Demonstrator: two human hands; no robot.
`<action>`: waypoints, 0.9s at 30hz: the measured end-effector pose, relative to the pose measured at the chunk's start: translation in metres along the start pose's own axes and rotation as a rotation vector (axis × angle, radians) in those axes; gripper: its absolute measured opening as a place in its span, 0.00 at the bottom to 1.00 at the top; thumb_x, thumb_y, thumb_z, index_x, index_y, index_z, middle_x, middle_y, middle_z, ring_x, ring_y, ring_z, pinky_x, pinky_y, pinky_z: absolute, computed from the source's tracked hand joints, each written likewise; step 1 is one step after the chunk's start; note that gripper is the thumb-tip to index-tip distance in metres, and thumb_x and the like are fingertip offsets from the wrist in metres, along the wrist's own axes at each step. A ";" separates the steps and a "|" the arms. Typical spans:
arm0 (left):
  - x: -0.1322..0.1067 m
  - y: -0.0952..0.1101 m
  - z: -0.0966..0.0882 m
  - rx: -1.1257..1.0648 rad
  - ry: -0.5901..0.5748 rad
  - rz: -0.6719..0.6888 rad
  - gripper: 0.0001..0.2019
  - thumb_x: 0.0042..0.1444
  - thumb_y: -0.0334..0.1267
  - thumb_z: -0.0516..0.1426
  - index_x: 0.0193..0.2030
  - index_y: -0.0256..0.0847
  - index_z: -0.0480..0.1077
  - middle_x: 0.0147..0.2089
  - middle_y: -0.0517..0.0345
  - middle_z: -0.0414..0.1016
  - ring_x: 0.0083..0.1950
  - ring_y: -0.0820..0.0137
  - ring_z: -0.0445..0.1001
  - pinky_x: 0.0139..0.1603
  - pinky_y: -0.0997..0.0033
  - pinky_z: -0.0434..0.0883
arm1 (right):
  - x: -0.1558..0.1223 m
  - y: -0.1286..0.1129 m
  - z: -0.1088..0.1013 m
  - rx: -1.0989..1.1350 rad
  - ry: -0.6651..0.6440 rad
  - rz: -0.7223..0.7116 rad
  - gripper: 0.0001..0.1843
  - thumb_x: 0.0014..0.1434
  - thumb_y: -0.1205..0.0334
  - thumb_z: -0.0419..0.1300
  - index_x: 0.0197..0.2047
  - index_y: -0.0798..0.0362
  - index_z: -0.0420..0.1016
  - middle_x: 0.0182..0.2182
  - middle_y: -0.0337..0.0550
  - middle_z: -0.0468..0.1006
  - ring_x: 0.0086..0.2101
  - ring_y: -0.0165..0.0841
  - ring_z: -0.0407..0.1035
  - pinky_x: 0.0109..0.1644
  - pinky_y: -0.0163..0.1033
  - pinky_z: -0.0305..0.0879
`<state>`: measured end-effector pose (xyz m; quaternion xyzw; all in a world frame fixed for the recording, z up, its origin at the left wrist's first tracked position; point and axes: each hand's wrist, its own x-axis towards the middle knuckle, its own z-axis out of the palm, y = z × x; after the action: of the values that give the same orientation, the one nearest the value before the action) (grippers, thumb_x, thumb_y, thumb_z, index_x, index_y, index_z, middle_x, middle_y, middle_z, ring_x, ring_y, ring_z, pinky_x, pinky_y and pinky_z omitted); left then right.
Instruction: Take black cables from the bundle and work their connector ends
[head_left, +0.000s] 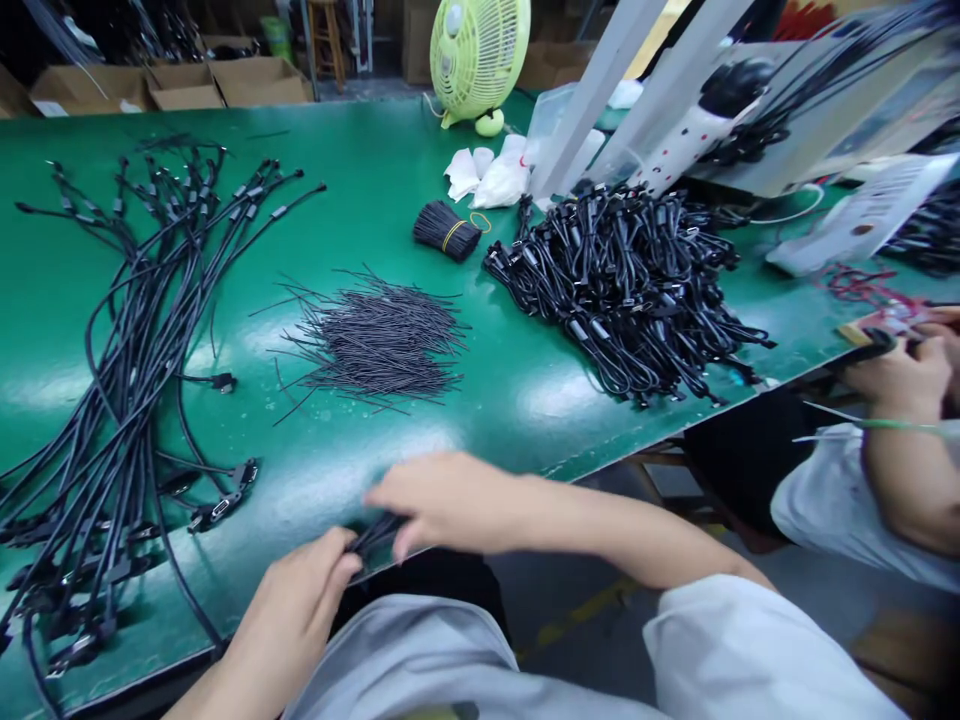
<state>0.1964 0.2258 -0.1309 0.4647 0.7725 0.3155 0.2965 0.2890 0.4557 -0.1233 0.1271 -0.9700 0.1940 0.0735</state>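
Both my hands meet at the near edge of the green table. My left hand is closed round a folded black cable. My right hand pinches the same cable from the other side, slightly blurred by motion. Just beyond them lies a loose heap of thin black wire ties. A spread of long black cables with connectors fans out along the left side of the table.
A large pile of bundled black cables lies at the right. A banded bundle of ties, white cloths and a yellow-green fan stand farther back. Another person's hand works at the right edge. Cardboard boxes sit behind.
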 end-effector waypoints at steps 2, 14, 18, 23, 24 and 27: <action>0.006 0.000 -0.003 -0.241 0.022 -0.144 0.17 0.68 0.49 0.45 0.34 0.42 0.65 0.22 0.64 0.64 0.24 0.70 0.66 0.28 0.72 0.62 | 0.008 0.038 -0.018 -0.017 0.204 0.329 0.16 0.70 0.54 0.48 0.46 0.52 0.73 0.40 0.43 0.77 0.40 0.32 0.71 0.41 0.36 0.63; 0.013 0.016 0.004 -1.042 0.248 -0.339 0.18 0.59 0.53 0.57 0.35 0.37 0.65 0.23 0.67 0.56 0.22 0.78 0.55 0.23 0.76 0.50 | 0.008 0.123 -0.003 -0.089 0.488 0.674 0.10 0.60 0.64 0.55 0.41 0.54 0.77 0.35 0.47 0.77 0.36 0.38 0.69 0.44 0.42 0.63; 0.006 0.017 0.007 -1.036 0.272 -0.309 0.19 0.59 0.54 0.57 0.35 0.37 0.64 0.23 0.68 0.55 0.23 0.78 0.55 0.24 0.75 0.51 | 0.002 0.103 -0.020 -0.272 0.615 0.632 0.12 0.63 0.63 0.52 0.40 0.53 0.77 0.40 0.50 0.75 0.40 0.41 0.67 0.47 0.45 0.62; 0.006 0.021 0.016 -1.077 0.244 -0.224 0.17 0.62 0.52 0.55 0.40 0.37 0.64 0.24 0.68 0.55 0.23 0.78 0.56 0.24 0.76 0.52 | 0.006 0.036 -0.007 0.001 0.635 0.535 0.12 0.65 0.61 0.52 0.41 0.53 0.77 0.39 0.47 0.77 0.41 0.37 0.70 0.48 0.42 0.64; 0.008 0.022 0.018 -1.093 0.239 -0.208 0.18 0.63 0.52 0.55 0.44 0.37 0.64 0.24 0.68 0.55 0.23 0.77 0.56 0.24 0.76 0.51 | 0.007 0.017 0.001 0.166 0.555 0.476 0.12 0.65 0.61 0.52 0.41 0.53 0.77 0.38 0.45 0.77 0.40 0.34 0.71 0.48 0.40 0.65; 0.011 0.024 0.022 -1.132 0.240 -0.190 0.23 0.61 0.52 0.56 0.54 0.38 0.60 0.24 0.69 0.55 0.22 0.77 0.55 0.22 0.76 0.50 | 0.008 -0.033 0.027 0.539 0.288 0.351 0.11 0.66 0.61 0.53 0.39 0.54 0.76 0.35 0.42 0.77 0.36 0.30 0.71 0.41 0.35 0.66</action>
<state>0.2212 0.2489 -0.1285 0.1238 0.5503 0.7013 0.4359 0.2877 0.4142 -0.1343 -0.0554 -0.8706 0.4688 0.1389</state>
